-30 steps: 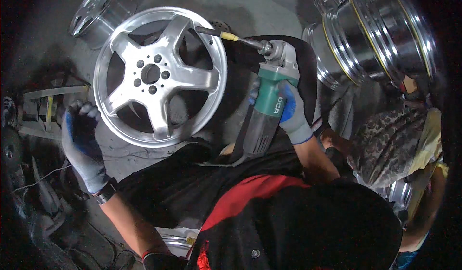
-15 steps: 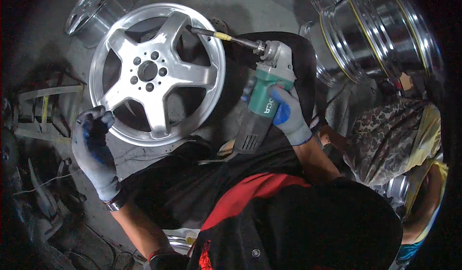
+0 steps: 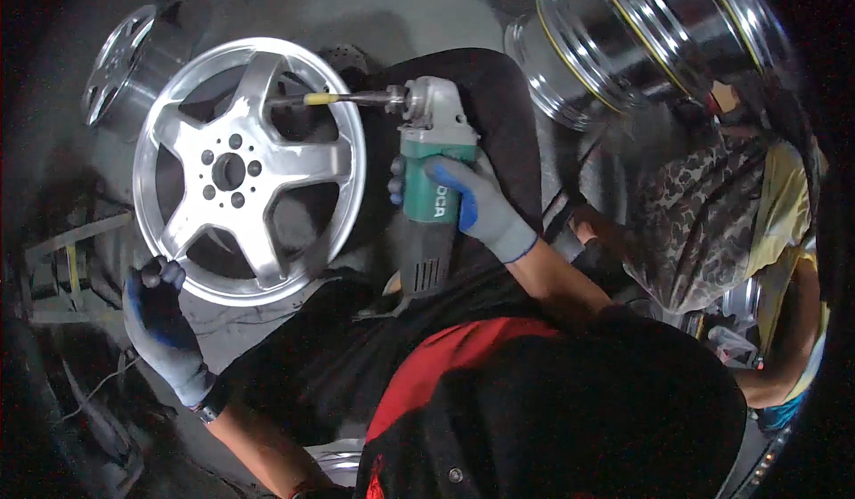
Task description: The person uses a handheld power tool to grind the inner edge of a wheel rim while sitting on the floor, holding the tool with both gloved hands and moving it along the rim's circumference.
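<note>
A silver five-spoke wheel rim (image 3: 267, 161) stands face up toward me at the left. My left hand (image 3: 160, 308), in a grey-and-blue glove, has its fingers curled at the rim's lower left edge. With my right hand (image 3: 472, 201), gloved the same way, I grip the green body of an angle grinder (image 3: 436, 161). From the grinder's metal head a long shaft with a yellow band (image 3: 321, 99) reaches left across the rim's edge. Its dark tip lies in the gap beside the upper spoke; whether it touches the metal I cannot tell.
Another silver wheel (image 3: 120, 67) sits behind at the far left. Polished wheel barrels (image 3: 614, 32) are stacked at the upper right. Nearby at the right, a person in camouflage clothing (image 3: 704, 219) sits close. A metal frame (image 3: 76, 267) is at the left edge.
The shaft's tip has shifted left, inward over the rim, and the grinder now stands more upright with its shaft nearly level. My left hand stays at the rim's edge. The whole view has shifted.
</note>
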The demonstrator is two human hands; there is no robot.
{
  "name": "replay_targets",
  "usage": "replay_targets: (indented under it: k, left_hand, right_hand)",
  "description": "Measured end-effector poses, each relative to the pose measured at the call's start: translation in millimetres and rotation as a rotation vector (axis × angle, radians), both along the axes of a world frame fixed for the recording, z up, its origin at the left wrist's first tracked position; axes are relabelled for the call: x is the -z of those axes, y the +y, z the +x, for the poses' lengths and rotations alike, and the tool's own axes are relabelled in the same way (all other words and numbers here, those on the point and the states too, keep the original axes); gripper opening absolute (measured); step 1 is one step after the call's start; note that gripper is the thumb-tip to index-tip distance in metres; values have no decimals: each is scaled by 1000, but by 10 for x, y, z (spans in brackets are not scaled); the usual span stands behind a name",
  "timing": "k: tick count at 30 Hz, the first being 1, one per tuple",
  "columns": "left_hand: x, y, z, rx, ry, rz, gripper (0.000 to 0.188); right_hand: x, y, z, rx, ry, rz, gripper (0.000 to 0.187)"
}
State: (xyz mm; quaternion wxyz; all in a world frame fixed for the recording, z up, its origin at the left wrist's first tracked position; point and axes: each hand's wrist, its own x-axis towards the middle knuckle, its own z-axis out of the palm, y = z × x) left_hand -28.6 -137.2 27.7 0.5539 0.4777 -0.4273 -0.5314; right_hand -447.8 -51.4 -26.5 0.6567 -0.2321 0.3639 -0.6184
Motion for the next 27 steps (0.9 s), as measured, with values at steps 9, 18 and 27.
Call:
replay_targets:
  k: [9, 18, 27]
  left_hand:
    - [190, -21, -105, 63, -173, -11, 33]
    - [130, -151, -74, 120, -116, 60, 32]
    - [125, -75, -96, 39, 62, 52, 32]
  right_hand:
    - [9, -187, 89, 27, -23, 13, 46]
    - [-126, -410, 136, 12, -90, -35, 45]
    - [89, -421, -25, 28, 31, 30, 43]
